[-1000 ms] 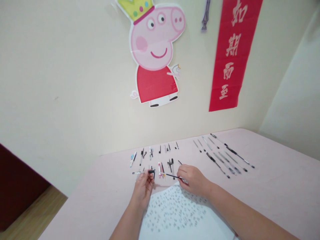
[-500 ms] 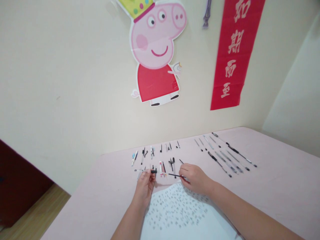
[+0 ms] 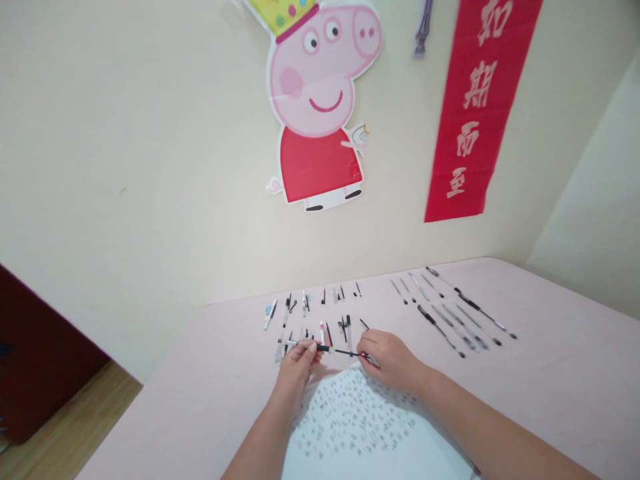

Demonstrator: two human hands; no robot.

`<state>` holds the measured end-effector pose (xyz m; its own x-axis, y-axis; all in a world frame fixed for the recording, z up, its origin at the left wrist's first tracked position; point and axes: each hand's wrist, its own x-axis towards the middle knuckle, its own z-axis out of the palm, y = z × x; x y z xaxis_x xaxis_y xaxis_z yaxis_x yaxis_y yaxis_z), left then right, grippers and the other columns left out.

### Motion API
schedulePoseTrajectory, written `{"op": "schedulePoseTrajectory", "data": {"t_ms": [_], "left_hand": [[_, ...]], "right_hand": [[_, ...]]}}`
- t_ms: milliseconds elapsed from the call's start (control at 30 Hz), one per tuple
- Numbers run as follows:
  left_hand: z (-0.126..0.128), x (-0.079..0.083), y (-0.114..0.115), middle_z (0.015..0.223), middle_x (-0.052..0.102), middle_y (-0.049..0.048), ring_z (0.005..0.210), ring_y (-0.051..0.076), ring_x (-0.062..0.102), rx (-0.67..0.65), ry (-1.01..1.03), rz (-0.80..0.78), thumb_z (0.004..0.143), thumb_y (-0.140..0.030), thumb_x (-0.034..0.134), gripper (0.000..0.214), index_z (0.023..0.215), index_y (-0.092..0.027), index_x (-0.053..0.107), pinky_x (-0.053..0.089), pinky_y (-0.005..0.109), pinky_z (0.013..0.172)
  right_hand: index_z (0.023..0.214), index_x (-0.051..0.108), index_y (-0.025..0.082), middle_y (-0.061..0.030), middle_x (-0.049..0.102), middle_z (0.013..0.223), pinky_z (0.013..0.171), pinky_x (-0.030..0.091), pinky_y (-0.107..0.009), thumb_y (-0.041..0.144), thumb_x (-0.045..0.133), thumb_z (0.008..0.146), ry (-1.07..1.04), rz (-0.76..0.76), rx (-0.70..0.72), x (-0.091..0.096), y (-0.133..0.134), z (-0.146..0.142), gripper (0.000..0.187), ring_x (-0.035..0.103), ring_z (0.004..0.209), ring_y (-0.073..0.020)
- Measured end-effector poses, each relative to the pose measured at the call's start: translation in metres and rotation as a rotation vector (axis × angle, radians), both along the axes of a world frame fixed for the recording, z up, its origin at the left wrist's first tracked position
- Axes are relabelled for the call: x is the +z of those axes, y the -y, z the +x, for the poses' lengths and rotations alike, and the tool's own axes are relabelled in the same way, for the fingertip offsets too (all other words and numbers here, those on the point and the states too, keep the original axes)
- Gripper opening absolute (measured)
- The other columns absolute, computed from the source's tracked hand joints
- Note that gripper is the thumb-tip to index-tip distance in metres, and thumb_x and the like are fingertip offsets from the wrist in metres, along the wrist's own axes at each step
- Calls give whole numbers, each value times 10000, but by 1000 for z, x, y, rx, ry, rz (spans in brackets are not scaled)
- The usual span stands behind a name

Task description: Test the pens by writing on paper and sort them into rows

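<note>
My left hand is closed around a pen barrel with a clear body and a black grip, held nearly level and pointing right. Facing it, my right hand pinches a thin black pen refill that points left. A small gap separates the refill's end from the barrel's grip end. A short dark stick shows just above my right fingers; whether they touch it I cannot tell. Below both hands lies a white sheet of paper covered with small handwritten characters.
Pen parts, caps and refills lie in two rows behind my hands. Several whole pens and barrels are spread at the right on the pink tablecloth. A wall with a cartoon pig cutout and a red banner stands behind.
My left hand has moved right with the pen barrel, bringing its grip end closer to the refill. My right hand has hardly moved. The view has shifted slightly.
</note>
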<state>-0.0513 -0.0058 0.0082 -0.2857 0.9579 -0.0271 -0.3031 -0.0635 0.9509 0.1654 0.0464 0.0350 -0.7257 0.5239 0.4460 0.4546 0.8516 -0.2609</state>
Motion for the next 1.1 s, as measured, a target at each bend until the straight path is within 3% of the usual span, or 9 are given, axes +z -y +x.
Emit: {"op": "schedulePoseTrajectory", "data": {"t_ms": [200,433,667,833,967,1100], "left_hand": [[7,10,11,739,666,56,693,139,575,-188,-30,-54,633,-333,741,265,816,-145,704,441,245,673],[9,15,17,811,679,66,735,146,593,-307,-4,-74,649,-300,740,238,835,-156,704,452,266,722],[9,16,17,766,673,63,696,142,579,-350,14,-70,636,-308,748,239,812,-152,705,444,264,698],[9,15,17,767,673,58,707,143,576,-336,25,-81,622,-325,757,260,809,-152,706,433,266,703],[9,14,16,753,670,49,706,131,564,-325,61,-82,624,-311,759,253,813,-152,706,427,259,706],[9,15,15,767,676,52,699,125,562,-319,97,-86,620,-303,762,254,816,-151,706,431,259,704]], "right_hand": [[891,584,189,-27,608,771,681,390,-254,203,496,833,-119,-151,37,2,7,-7,106,539,731,-148],[999,529,197,3,622,763,642,395,-236,223,567,794,-195,-316,-1,0,14,-13,210,532,644,-123],[1018,516,199,22,639,736,616,392,-224,226,582,775,-251,-379,-8,-1,20,-19,253,529,595,-107],[1035,520,189,2,664,724,567,388,-219,267,493,835,-305,-440,-20,3,18,-16,216,538,577,-111],[1018,545,186,-26,675,791,557,398,-231,283,419,863,-382,-452,-131,-1,2,-7,221,559,609,-128],[920,590,180,-35,642,807,618,419,-266,227,415,820,-357,-371,-355,-12,-22,7,207,563,660,-153]]}}
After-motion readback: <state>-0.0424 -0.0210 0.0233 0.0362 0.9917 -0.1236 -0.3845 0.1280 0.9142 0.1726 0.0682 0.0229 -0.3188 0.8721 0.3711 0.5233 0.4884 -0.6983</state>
